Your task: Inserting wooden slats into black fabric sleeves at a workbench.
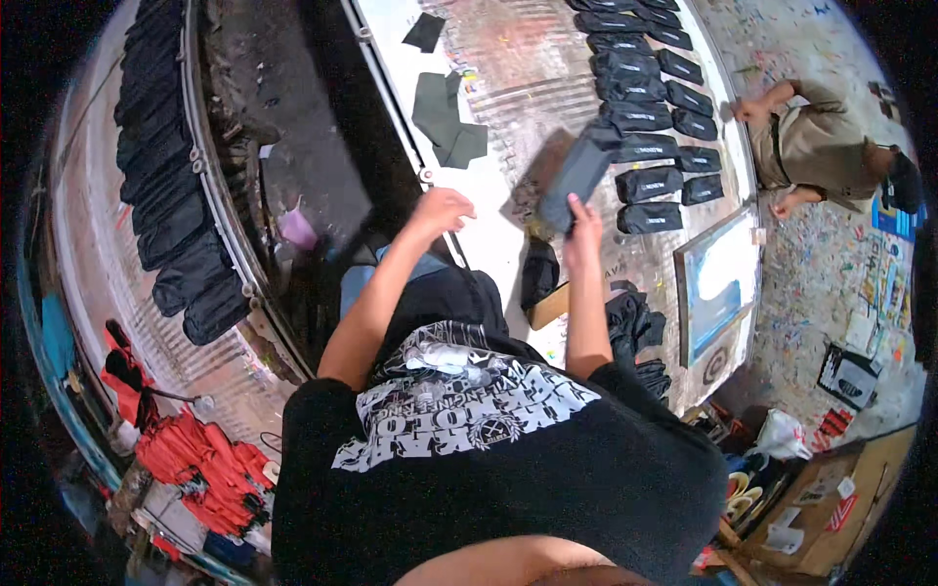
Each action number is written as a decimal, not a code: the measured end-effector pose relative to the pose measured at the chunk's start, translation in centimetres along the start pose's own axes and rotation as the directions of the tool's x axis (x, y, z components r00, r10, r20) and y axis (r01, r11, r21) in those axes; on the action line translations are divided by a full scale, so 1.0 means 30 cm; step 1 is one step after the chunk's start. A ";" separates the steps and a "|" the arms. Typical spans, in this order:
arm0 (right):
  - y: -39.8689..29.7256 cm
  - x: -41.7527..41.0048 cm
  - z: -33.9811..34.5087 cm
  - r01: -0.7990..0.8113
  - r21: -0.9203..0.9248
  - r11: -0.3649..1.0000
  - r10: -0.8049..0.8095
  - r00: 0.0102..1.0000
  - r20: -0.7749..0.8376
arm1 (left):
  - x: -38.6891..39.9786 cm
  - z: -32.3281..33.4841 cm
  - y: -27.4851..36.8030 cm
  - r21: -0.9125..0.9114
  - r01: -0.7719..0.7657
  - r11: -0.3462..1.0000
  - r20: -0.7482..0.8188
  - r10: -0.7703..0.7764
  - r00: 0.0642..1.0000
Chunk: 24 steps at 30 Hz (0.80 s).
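Observation:
My right hand (584, 238) grips the near end of a dark boxy fabric pouch (579, 176), which is held slanted over the long table (513, 88). Its far end overlaps the nearest rows of black printed pouches (648, 183). My left hand (443, 212) is over the table's near edge, fingers curled and apart from the pouch; nothing shows in it. Beyond it, flat dark fabric pieces (447, 121) lie on the white strip of the table. Another black pouch (541, 272) rests beside my right forearm.
A framed printing screen (714, 286) and a heap of black fabric (634, 322) are at the right. Another person (821, 146) stands across the table. On the left, a second table (102, 220) bears a row of black pouches (168, 183), with red fabric (205, 469) near it.

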State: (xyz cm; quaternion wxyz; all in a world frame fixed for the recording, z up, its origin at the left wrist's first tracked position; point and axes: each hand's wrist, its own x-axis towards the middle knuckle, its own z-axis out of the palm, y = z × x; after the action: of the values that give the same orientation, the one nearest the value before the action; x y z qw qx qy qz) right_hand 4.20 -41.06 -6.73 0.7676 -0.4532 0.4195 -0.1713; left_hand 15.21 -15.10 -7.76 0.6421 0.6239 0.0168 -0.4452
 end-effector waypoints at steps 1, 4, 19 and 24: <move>-0.031 0.054 -0.061 0.087 -0.058 0.995 -0.091 0.993 -0.072 | -0.015 -0.043 -0.028 -0.069 0.011 0.998 -0.011 -0.011 1.000; -0.160 0.219 -0.270 0.189 -0.059 0.980 -0.198 0.948 -0.248 | -0.118 -0.202 -0.151 -0.166 0.019 0.986 -0.107 -0.037 0.994; 0.238 0.077 -0.563 -0.253 -0.888 0.385 -0.284 0.883 -0.374 | -0.800 -0.414 -0.657 -0.491 -0.130 0.862 -0.639 -0.254 0.726; 0.435 -0.246 -0.445 -0.484 -0.874 -0.035 -0.626 0.693 -0.358 | -0.987 -0.395 -0.773 -0.544 -0.293 0.786 -0.780 -0.346 0.521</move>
State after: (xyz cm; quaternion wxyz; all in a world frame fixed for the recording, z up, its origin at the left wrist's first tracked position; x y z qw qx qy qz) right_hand -12.36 -36.78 -17.25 -0.0551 -0.7710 0.6341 -0.0207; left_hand -10.06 14.93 -11.51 0.7074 0.5124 0.4832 -0.0601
